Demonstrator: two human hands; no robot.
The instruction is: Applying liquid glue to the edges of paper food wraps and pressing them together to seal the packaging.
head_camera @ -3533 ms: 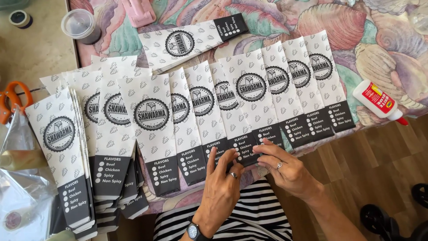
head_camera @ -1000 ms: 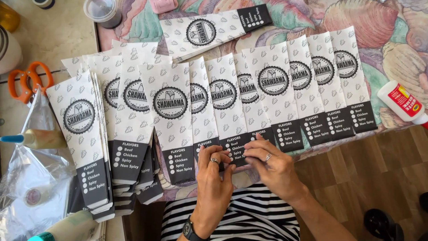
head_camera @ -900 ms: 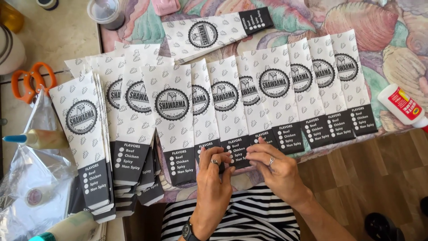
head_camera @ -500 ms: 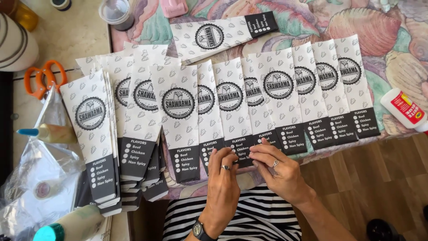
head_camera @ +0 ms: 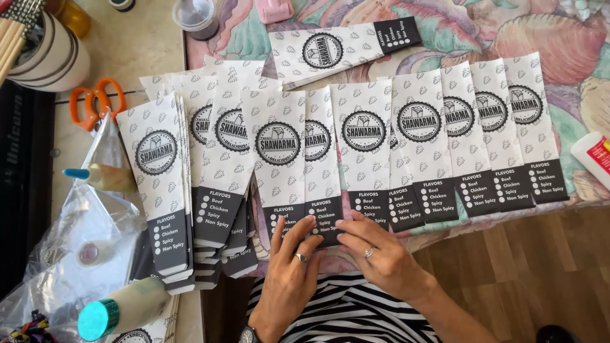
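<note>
A fanned row of white paper food sleeves (head_camera: 419, 136) with round black logos and black bottom bands lies across a floral tablecloth (head_camera: 540, 32). My left hand (head_camera: 289, 273) and my right hand (head_camera: 375, 254) rest side by side on the black lower ends of the middle sleeves (head_camera: 321, 165), fingertips pressing the paper flat. Each hand wears a ring. Neither hand lifts anything. One more sleeve (head_camera: 343, 47) lies crosswise above the row. A thick stack of the same sleeves (head_camera: 159, 171) sits at the left.
Orange scissors (head_camera: 95, 101), a clear plastic bag (head_camera: 76, 248), a teal-capped bottle (head_camera: 121, 308), a small nozzle bottle (head_camera: 105, 178), a striped cup (head_camera: 47, 54) and a clear plastic cup (head_camera: 197, 16) crowd the left side. A glue bottle (head_camera: 594, 155) lies at the right edge. Wooden floor below.
Both hands have shifted leftward along the row, from sleeves further right to the middle ones. The camera view has drifted left, bringing more clutter into sight.
</note>
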